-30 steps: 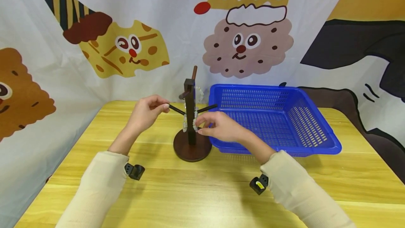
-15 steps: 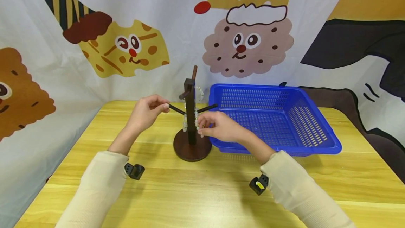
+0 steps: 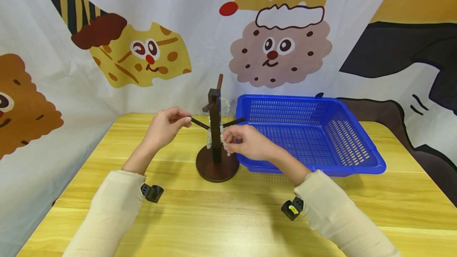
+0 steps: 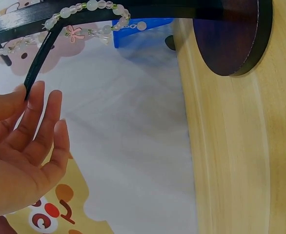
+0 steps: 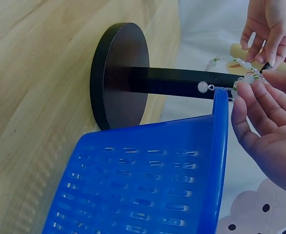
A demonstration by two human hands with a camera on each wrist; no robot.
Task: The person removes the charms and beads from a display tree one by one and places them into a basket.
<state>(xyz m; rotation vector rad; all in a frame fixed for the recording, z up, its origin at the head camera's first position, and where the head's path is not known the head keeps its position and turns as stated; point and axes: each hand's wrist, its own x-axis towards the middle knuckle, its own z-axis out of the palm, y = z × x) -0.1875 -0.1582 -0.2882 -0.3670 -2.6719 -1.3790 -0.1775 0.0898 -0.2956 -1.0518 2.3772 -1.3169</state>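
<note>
A dark wooden stand with a round base and several pegs stands mid-table. Between thumb and forefinger, my left hand pinches the tip of its lower left black peg. A bracelet of clear and whitish beads hangs by that peg in the left wrist view, with a pink bow charm and a short end chain. My right hand, right of the post, pinches a strand of these beads; a single end bead dangles beside the fingers. The post hides part of the strands.
A blue perforated basket stands right of the stand, its near left corner close to the base and under my right hand. Another beaded strand hangs higher behind the post. A white cartoon-print curtain backs the wooden table.
My right fingers have shifted slightly right and away from the post, and the bead end now hangs lower below them. My left hand stays on the peg tip.
</note>
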